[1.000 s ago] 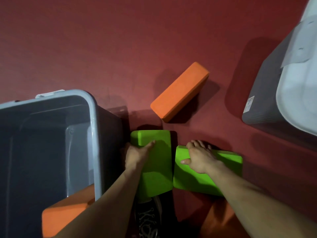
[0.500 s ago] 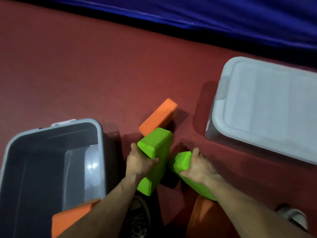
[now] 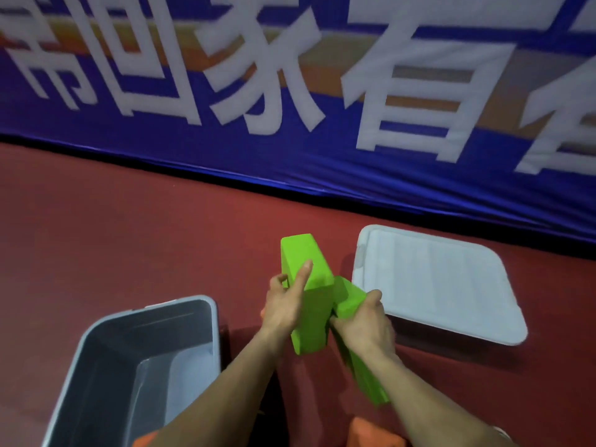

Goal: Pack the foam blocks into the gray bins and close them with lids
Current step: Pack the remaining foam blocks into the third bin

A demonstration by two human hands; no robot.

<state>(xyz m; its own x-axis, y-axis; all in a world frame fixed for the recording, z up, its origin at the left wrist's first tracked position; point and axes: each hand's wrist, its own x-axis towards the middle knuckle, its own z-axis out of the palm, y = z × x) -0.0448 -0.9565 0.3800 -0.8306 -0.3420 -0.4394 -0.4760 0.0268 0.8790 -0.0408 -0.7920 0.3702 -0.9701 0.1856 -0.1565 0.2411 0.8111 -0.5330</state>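
Now each hand (image 3: 283,306) grips one bright green foam block (image 3: 311,304).

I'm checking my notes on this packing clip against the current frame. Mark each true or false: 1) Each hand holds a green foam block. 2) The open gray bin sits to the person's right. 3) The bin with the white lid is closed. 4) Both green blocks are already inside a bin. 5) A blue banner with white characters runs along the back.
1) True: the left hand has a grip on one green block, and the right hand holds the other green block.
2) False: the open gray bin is on the left.
3) True: the white lid covers it.
4) False: both blocks are held in the air between the bins.
5) True: the blue banner spans the back.
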